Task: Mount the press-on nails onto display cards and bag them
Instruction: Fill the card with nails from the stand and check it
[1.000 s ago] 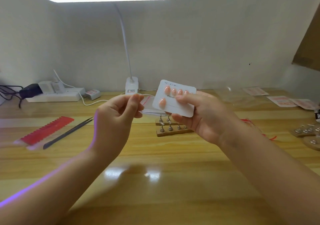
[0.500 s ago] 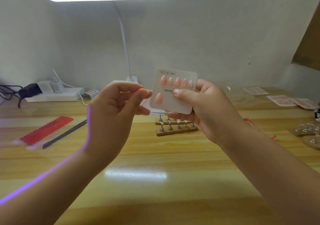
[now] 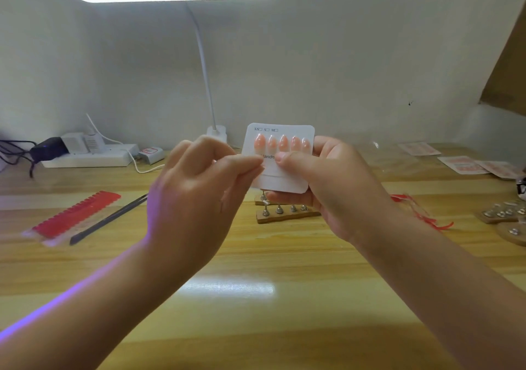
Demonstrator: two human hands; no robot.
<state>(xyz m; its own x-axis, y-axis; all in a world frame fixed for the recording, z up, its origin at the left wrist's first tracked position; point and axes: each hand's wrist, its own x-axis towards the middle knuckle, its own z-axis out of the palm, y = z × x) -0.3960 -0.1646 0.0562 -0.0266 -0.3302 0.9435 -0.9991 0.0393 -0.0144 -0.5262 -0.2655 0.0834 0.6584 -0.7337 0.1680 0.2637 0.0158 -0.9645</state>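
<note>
Peach-pink press-on nails [image 3: 282,143], 5 of them, sit in a row across the top of the white display card [image 3: 280,157] in the head view, the only view you have. Your right hand [image 3: 321,183] holds that card upright above the wooden surface [image 3: 256,298], thumb curled over its front near the printed word and fingers behind it. Your left hand [image 3: 199,184] has its fingertips drawn together in a pinching grip at the card's left edge, just beside your right thumb; whether anything is between them you cannot tell from here.

Below the row the card is bare, so mounting looks like the step in hand, roughly half done for this card. The wooden nail stand [image 3: 287,213] lies on the surface behind and below the card, its metal pegs apparently bare. The red nail strip [image 3: 76,216] and the dark tool [image 3: 111,219] lie off to your left, and flat packets [image 3: 461,164] that may be bags lie far right.

Next you probably need a steady card and a light, precise touch from the left fingertips on the lower half. Bagging looks still ahead.
</note>
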